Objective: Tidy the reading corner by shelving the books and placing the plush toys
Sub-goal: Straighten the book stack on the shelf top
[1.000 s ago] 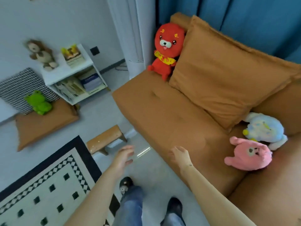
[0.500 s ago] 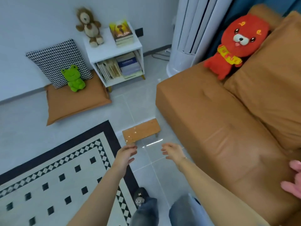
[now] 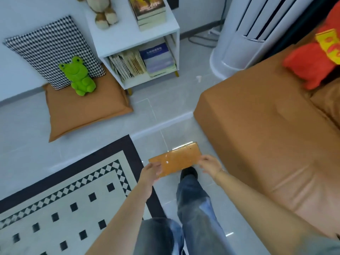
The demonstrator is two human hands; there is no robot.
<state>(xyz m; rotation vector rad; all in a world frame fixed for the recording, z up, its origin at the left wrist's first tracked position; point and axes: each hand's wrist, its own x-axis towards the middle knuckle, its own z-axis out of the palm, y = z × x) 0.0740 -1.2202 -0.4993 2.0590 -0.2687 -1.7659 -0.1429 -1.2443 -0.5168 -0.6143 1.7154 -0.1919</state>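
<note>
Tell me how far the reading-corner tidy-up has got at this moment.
Looks done: books stand in the white shelf, a stack lies on top beside a brown plush, and a green frog plush sits on the floor cushion. In hand: the left hand and right hand reach at a small wooden stool. Possibly left: the red plush on the sofa.

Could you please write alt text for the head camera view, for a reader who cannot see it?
A person's left hand and right hand reach down over a small wooden stool on the grey floor beside an orange sofa. Ahead, a green frog plush sits on a floor cushion beside a white bookshelf.
</note>
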